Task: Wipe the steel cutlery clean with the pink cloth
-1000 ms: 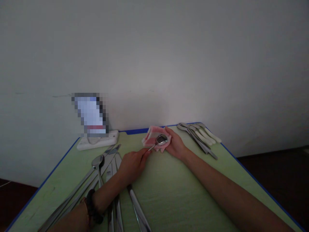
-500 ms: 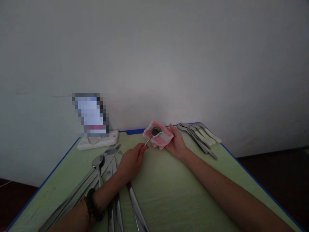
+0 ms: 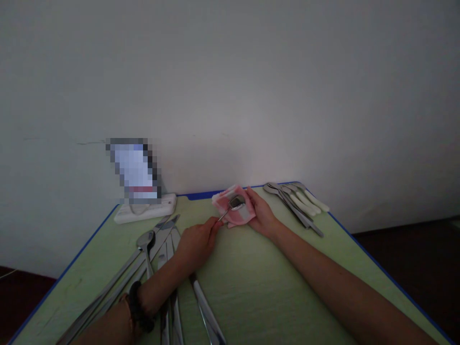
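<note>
In the head view my left hand (image 3: 199, 244) grips the thin handle of a metal spoon (image 3: 237, 202), its bowl pointing away to the right. Behind that bowl lies a pink and white cloth (image 3: 223, 197), spread over my right hand (image 3: 264, 213). My right thumb shows at the cloth's upper right edge; the other fingers are hidden beneath it. The spoon's bowl rests against or just over the cloth; I cannot tell which. Under and beside my left forearm lie several knives (image 3: 206, 311) and spoons (image 3: 145, 239).
Spoons (image 3: 287, 203) and white-handled cutlery (image 3: 305, 203) lie at the table's far right. A blurred-out phone (image 3: 132, 167) leans on a white stand (image 3: 163, 206) at the back left. The green table (image 3: 251, 287) has a blue edge and meets a plain wall (image 3: 230, 86).
The spoon's bowl has shifted slightly right and down, and my left hand has dropped a little. The cloth has changed its folds and tilt in my right hand.
</note>
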The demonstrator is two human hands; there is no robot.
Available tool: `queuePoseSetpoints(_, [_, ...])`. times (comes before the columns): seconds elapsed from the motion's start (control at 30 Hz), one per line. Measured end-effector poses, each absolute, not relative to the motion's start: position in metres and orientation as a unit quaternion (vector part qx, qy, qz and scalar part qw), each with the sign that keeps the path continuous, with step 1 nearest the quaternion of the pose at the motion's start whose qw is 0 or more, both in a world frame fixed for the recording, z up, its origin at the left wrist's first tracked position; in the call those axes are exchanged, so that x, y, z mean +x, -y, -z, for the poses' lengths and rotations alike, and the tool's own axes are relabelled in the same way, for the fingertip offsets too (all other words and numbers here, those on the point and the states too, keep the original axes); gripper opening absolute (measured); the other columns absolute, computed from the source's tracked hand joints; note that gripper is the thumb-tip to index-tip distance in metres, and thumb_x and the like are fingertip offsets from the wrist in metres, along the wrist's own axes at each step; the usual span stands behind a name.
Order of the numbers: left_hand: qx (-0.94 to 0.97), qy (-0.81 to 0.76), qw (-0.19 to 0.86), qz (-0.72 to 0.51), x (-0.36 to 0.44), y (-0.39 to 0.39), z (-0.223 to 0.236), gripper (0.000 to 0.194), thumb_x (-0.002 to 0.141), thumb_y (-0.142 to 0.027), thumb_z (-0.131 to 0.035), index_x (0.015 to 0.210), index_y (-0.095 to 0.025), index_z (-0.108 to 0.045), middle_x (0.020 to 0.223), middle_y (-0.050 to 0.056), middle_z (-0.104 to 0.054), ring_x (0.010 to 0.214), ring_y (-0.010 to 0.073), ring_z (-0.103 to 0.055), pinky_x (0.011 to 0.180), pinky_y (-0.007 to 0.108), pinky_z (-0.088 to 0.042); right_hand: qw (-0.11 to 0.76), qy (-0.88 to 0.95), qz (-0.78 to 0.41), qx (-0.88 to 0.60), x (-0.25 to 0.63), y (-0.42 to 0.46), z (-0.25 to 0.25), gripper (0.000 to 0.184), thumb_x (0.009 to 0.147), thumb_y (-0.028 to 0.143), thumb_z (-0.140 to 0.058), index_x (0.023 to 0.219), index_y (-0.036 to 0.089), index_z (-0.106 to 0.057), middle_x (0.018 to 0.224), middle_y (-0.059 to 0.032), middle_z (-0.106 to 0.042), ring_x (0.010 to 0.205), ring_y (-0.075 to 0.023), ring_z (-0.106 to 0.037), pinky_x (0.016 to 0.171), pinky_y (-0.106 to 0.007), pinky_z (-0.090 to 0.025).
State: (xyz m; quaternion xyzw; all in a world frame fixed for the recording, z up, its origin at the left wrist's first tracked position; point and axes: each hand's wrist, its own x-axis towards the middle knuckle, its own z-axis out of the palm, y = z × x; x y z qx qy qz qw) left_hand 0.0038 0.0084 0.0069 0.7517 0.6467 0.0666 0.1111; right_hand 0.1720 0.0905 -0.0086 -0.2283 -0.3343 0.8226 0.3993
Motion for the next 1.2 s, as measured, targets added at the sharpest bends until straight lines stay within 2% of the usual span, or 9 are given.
queuePoseSetpoints(0.17, [0.74, -0.633, 0.152, -0.169, 0.0, -0.012, 0.0, 0.029, 0.095, -0.029, -0.028, 0.102, -0.019, -0.054, 0.082, 0.006, -0.07, 0.074, 0.0208, -0.066, 0.064, 0.026, -0.041, 0.439, 0.303, -0.815, -0.228, 0.172, -0.091, 0.007, 0.029, 0.085, 0.038, -0.045, 0.087, 0.016, -0.064, 0.075, -0.0033, -0.071, 0.066, -0.0189, -0.064, 0.064, -0.034, -0.053])
queuePoseSetpoints(0.33, [0.708, -0.622, 0.192, -0.275, -0.004, -0.015, 0.004, 0.031, 0.093, -0.034, -0.028, 0.096, -0.019, -0.055, 0.069, 0.003, -0.066, 0.061, 0.0191, -0.062, 0.057, 0.025, -0.039, 0.5, 0.28, -0.787, -0.227, 0.172, -0.093, 0.005, 0.02, 0.08, 0.026, -0.047, 0.071, 0.017, -0.063, 0.063, -0.0001, -0.068, 0.062, -0.016, -0.062, 0.072, -0.029, -0.049])
queuePoseSetpoints(0.57, [0.703, -0.618, 0.21, -0.28, -0.004, -0.015, 0.002, 0.033, 0.093, -0.035, -0.028, 0.096, -0.018, -0.056, 0.067, 0.002, -0.065, 0.06, 0.0185, -0.06, 0.057, 0.025, -0.038, 0.485, 0.281, -0.799, -0.217, 0.173, -0.092, 0.005, 0.02, 0.072, 0.019, -0.045, 0.075, 0.016, -0.064, 0.06, -0.0013, -0.066, 0.068, -0.0194, -0.063, 0.073, -0.033, -0.049])
queuePoseSetpoints(0.7, [0.745, -0.608, 0.182, -0.207, -0.004, -0.014, 0.003, 0.035, 0.093, -0.034, -0.026, 0.099, -0.018, -0.057, 0.073, 0.005, -0.067, 0.064, 0.0205, -0.063, 0.057, 0.026, -0.037, 0.464, 0.286, -0.81, -0.219, 0.173, -0.089, 0.002, 0.021, 0.079, 0.026, -0.044, 0.076, 0.016, -0.063, 0.063, -0.0021, -0.067, 0.069, -0.0195, -0.063, 0.073, -0.035, -0.05])
queuePoseSetpoints(0.83, [0.774, -0.602, 0.142, -0.133, -0.003, -0.012, 0.001, 0.037, 0.093, -0.034, -0.026, 0.098, -0.019, -0.059, 0.077, 0.008, -0.069, 0.071, 0.0246, -0.065, 0.061, 0.029, -0.038, 0.403, 0.31, -0.841, -0.187, 0.176, -0.086, -0.002, 0.037, 0.088, 0.041, -0.036, 0.092, 0.015, -0.061, 0.079, -0.0058, -0.069, 0.072, -0.0215, -0.063, 0.069, -0.041, -0.052])
queuePoseSetpoints(0.93, [0.769, -0.599, 0.161, -0.153, -0.003, -0.012, 0.001, 0.038, 0.093, -0.034, -0.025, 0.096, -0.02, -0.06, 0.075, 0.007, -0.069, 0.069, 0.0235, -0.065, 0.062, 0.028, -0.038, 0.372, 0.332, -0.85, -0.169, 0.179, -0.086, -0.002, 0.047, 0.088, 0.051, -0.03, 0.101, 0.015, -0.058, 0.086, -0.0082, -0.069, 0.069, -0.0225, -0.063, 0.061, -0.043, -0.053])
queuePoseSetpoints(1.07, [0.749, -0.597, 0.189, -0.218, -0.004, -0.013, 0.002, 0.037, 0.093, -0.034, -0.027, 0.093, -0.019, -0.06, 0.071, 0.005, -0.067, 0.064, 0.0196, -0.061, 0.06, 0.026, -0.037, 0.347, 0.352, -0.852, -0.173, 0.179, -0.086, 0.0, 0.052, 0.088, 0.056, -0.027, 0.106, 0.017, -0.056, 0.085, -0.0082, -0.068, 0.061, -0.0225, -0.063, 0.049, -0.042, -0.053])
queuePoseSetpoints(1.2, [0.73, -0.603, 0.199, -0.254, -0.003, -0.014, 0.002, 0.037, 0.092, -0.036, -0.029, 0.091, -0.019, -0.062, 0.068, 0.003, -0.066, 0.059, 0.0173, -0.058, 0.056, 0.024, -0.035, 0.37, 0.344, -0.843, -0.182, 0.177, -0.085, -0.001, 0.053, 0.088, 0.056, -0.027, 0.103, 0.016, -0.057, 0.085, -0.0091, -0.069, 0.063, -0.0232, -0.064, 0.05, -0.041, -0.053])
